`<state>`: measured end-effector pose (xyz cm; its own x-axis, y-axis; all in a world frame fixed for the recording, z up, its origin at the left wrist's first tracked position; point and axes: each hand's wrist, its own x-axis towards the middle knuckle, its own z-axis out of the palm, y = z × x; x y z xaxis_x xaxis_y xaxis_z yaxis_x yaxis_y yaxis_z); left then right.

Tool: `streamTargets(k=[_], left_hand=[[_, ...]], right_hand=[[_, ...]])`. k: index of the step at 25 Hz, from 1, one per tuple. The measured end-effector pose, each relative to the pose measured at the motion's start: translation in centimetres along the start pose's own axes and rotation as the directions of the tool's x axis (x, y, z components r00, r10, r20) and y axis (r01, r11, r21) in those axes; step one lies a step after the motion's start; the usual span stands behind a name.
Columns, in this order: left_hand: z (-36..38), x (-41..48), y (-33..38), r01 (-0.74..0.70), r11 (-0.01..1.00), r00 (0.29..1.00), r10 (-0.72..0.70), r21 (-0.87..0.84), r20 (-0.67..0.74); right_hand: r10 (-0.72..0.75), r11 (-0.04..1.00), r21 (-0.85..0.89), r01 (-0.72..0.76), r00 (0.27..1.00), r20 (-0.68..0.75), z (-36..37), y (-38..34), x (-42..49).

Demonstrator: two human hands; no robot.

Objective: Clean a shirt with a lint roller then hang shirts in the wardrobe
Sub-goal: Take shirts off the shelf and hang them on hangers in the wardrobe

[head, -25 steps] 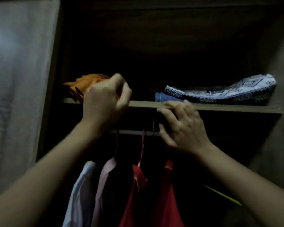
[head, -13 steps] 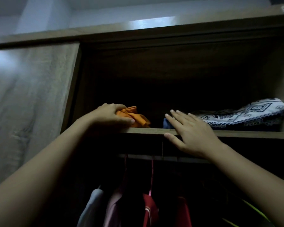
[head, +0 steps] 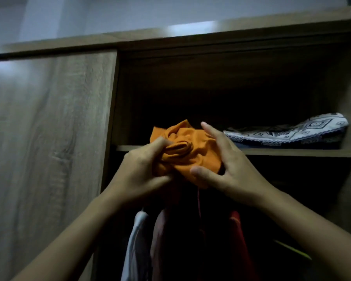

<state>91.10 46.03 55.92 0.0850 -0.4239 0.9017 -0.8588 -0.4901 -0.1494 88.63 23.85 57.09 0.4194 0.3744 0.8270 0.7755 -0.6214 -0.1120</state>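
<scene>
The left hand [head: 142,169] grips the crumpled orange cloth garment [head: 190,151] with curled fingers [head: 160,143]. The right hand [head: 233,169] pinches its other side. The wooden shelf [head: 292,152] is just behind both hands.

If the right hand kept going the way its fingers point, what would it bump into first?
The right hand grips the orange cloth. Past it, its fingers aim up-left into the dark space above the shelf, which looks free, though depth is unclear.
</scene>
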Motion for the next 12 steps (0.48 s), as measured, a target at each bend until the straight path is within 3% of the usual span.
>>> streamTargets(k=[3,6,10,12], left_hand=[[0.2,-3.0,2.7,0.089,0.990,0.995,-0.084,-0.114,0.044],[0.8,-6.4,4.7,0.283,0.900,0.958,-0.249,-0.331,0.144],[3.0,-10.6,6.7,0.550,0.770,0.815,-0.410,-0.324,0.409],[3.6,-11.7,6.6,0.620,0.702,0.766,-0.444,-0.352,0.464]], right_hand=[[-0.015,1.000,-0.003,0.015,0.999,0.034,1.1,-2.5,-2.3],[0.080,0.997,0.009,-0.082,0.988,0.131,2.2,-3.8,-5.6],[0.284,0.959,-0.054,-0.279,0.945,0.165,4.6,-3.7,-10.4],[0.421,0.907,-0.058,-0.417,0.899,0.120,5.1,-3.1,-12.0]])
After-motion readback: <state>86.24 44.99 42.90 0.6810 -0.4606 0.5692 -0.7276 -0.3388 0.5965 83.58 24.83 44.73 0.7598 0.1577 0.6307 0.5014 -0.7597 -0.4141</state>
